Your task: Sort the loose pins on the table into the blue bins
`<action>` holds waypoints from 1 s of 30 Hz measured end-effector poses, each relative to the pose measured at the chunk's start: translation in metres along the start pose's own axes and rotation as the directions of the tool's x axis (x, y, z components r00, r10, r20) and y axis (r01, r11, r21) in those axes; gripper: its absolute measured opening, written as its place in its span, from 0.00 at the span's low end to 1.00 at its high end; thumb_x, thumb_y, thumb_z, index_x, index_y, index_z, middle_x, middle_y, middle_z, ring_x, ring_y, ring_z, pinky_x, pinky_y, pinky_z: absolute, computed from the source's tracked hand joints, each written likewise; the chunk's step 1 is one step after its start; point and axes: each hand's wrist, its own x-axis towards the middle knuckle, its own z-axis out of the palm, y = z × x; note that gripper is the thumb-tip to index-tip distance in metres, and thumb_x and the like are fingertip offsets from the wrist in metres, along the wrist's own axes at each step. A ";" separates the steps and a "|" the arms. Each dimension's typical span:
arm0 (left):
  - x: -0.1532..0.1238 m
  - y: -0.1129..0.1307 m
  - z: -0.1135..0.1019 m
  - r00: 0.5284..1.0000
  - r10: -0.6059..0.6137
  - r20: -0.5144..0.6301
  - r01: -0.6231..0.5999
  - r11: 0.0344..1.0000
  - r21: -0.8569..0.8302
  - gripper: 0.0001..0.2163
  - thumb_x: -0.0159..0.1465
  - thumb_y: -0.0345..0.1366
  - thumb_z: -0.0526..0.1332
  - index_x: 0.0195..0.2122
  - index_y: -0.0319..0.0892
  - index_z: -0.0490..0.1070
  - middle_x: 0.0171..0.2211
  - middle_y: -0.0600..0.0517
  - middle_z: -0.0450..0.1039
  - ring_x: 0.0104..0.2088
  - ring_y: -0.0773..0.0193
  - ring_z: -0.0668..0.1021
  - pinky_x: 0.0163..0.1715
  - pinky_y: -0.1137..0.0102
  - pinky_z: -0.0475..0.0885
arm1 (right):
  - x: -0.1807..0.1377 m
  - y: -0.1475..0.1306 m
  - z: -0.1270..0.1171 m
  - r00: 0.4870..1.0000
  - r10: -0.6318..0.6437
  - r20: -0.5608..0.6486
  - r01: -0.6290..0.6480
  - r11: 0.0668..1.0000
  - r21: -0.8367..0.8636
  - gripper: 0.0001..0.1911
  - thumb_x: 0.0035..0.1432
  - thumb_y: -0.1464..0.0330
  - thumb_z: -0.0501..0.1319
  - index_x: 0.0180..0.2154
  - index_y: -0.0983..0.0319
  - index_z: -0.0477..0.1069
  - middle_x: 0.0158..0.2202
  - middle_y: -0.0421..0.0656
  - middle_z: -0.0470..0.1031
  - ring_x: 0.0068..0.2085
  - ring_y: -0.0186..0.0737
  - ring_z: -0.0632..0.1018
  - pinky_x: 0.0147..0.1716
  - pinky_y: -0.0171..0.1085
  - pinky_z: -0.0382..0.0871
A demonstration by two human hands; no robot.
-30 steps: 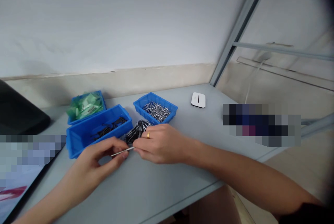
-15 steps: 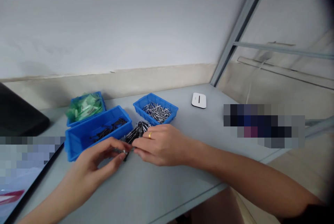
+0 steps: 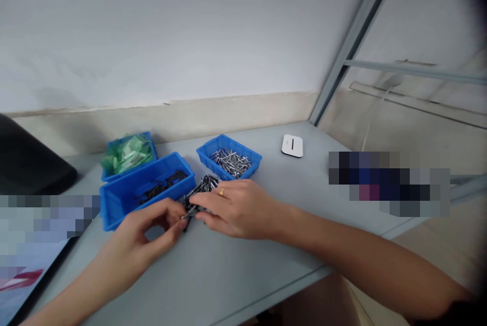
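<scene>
My left hand (image 3: 152, 227) pinches a thin silver metal pin (image 3: 189, 212) between thumb and forefinger, beside the near blue bin. Close on its right, my right hand (image 3: 236, 209), with a gold ring, is curled with its fingertips by the pin. Small slim pieces seem to lie under its fingers, but I cannot make them out. Behind the fingertips lies a loose pile of black and silver pins (image 3: 207, 184), partly hidden by my right hand. The near blue bin (image 3: 122, 202) holds dark pins (image 3: 163, 186). Another blue bin (image 3: 207, 156) holds many silver pins (image 3: 232, 161).
A third blue bin (image 3: 110, 174) with green plastic bags (image 3: 129, 153) stands at the back left. A white square device (image 3: 292, 146) lies on the grey table (image 3: 182, 285) towards the right. A dark object (image 3: 30, 164) is at the left edge; a metal frame (image 3: 342, 72) rises at the right.
My right forefinger has lifted and opened away from the thumb, so more of the pin in my left hand shows. The whole view has shifted slightly.
</scene>
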 end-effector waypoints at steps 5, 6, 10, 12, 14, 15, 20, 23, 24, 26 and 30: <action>0.001 0.007 0.001 1.000 -0.002 -0.028 0.003 1.000 0.018 0.11 0.65 0.46 0.60 0.33 0.46 0.75 0.27 0.55 0.78 0.28 0.64 0.79 0.27 0.74 0.75 | 0.001 0.001 -0.003 0.978 -0.055 0.203 0.057 0.998 -0.006 0.15 0.73 0.68 0.50 0.34 0.61 0.69 0.27 0.37 0.73 0.29 0.32 0.71 0.30 0.35 0.57; 0.002 0.008 0.001 0.999 0.000 -0.044 0.001 1.000 0.027 0.10 0.65 0.46 0.61 0.33 0.46 0.75 0.27 0.55 0.78 0.27 0.64 0.79 0.27 0.74 0.75 | 0.001 0.001 -0.003 0.974 -0.052 0.219 0.055 0.998 -0.006 0.15 0.73 0.69 0.50 0.33 0.61 0.68 0.26 0.36 0.72 0.28 0.32 0.70 0.30 0.35 0.56; 0.005 0.014 -0.004 0.992 0.015 -0.122 -0.006 0.998 0.068 0.12 0.63 0.48 0.62 0.32 0.47 0.78 0.26 0.55 0.80 0.27 0.62 0.81 0.24 0.76 0.76 | 0.002 0.005 -0.005 0.979 0.003 0.204 0.004 0.999 -0.034 0.18 0.75 0.67 0.47 0.33 0.61 0.69 0.25 0.37 0.72 0.28 0.32 0.70 0.31 0.35 0.56; 0.006 0.015 -0.007 0.985 0.030 -0.167 -0.016 0.996 0.083 0.11 0.62 0.48 0.63 0.31 0.48 0.79 0.25 0.55 0.80 0.26 0.62 0.82 0.22 0.77 0.75 | 0.001 0.006 -0.004 0.982 0.036 0.185 -0.028 0.999 -0.047 0.19 0.75 0.66 0.47 0.32 0.61 0.69 0.26 0.38 0.72 0.29 0.33 0.71 0.31 0.35 0.57; 0.005 0.014 -0.008 0.981 0.038 -0.191 -0.018 0.995 0.103 0.10 0.61 0.47 0.63 0.32 0.49 0.80 0.27 0.56 0.81 0.27 0.62 0.82 0.21 0.78 0.74 | 0.000 0.007 -0.003 0.981 0.061 0.184 -0.053 0.997 -0.050 0.18 0.74 0.67 0.48 0.32 0.62 0.70 0.26 0.38 0.73 0.29 0.33 0.72 0.31 0.36 0.58; 0.004 0.013 -0.009 0.981 0.037 -0.192 -0.015 0.994 0.113 0.10 0.62 0.47 0.63 0.33 0.49 0.79 0.28 0.56 0.81 0.28 0.62 0.82 0.20 0.79 0.73 | 0.000 0.007 -0.003 0.979 0.070 0.192 -0.062 0.997 -0.049 0.18 0.74 0.67 0.49 0.33 0.62 0.71 0.26 0.38 0.74 0.29 0.33 0.72 0.31 0.36 0.58; -0.002 0.004 -0.008 0.985 0.021 -0.169 -0.001 0.993 0.117 0.09 0.65 0.47 0.61 0.35 0.50 0.77 0.30 0.57 0.79 0.30 0.64 0.80 0.26 0.78 0.73 | 0.001 0.006 -0.006 0.982 0.096 0.161 -0.096 0.995 -0.004 0.14 0.73 0.69 0.49 0.39 0.63 0.72 0.31 0.40 0.76 0.33 0.34 0.74 0.34 0.35 0.62; -0.002 0.002 -0.006 0.986 0.005 -0.169 0.015 0.993 0.120 0.10 0.66 0.47 0.60 0.36 0.49 0.76 0.30 0.57 0.78 0.31 0.64 0.79 0.26 0.77 0.72 | 0.003 0.006 -0.007 0.992 0.067 0.106 -0.074 0.996 0.058 0.12 0.72 0.69 0.49 0.43 0.64 0.71 0.36 0.42 0.78 0.38 0.35 0.75 0.38 0.34 0.65; -0.002 0.003 -0.006 0.986 0.006 -0.169 0.015 0.992 0.123 0.10 0.66 0.47 0.60 0.36 0.48 0.76 0.30 0.57 0.78 0.31 0.63 0.79 0.25 0.77 0.72 | 0.003 0.006 -0.008 0.991 0.045 0.123 -0.053 0.996 0.067 0.12 0.72 0.69 0.50 0.42 0.64 0.71 0.37 0.43 0.77 0.39 0.35 0.75 0.39 0.34 0.65; 0.000 0.006 -0.006 0.987 0.023 -0.162 -0.002 0.992 0.128 0.10 0.66 0.46 0.60 0.35 0.47 0.76 0.29 0.56 0.79 0.30 0.63 0.79 0.24 0.76 0.72 | 0.003 0.007 -0.007 0.982 -0.008 0.189 -0.003 0.998 0.060 0.13 0.72 0.68 0.49 0.40 0.64 0.71 0.38 0.44 0.77 0.40 0.36 0.75 0.40 0.35 0.66; 0.004 0.012 -0.005 0.985 0.060 -0.163 -0.038 0.991 0.131 0.11 0.65 0.44 0.59 0.33 0.46 0.76 0.28 0.54 0.79 0.28 0.61 0.80 0.24 0.74 0.74 | 0.003 0.009 -0.004 0.965 -0.097 0.243 0.089 0.995 0.044 0.15 0.72 0.67 0.49 0.38 0.63 0.72 0.36 0.43 0.76 0.37 0.36 0.74 0.40 0.35 0.67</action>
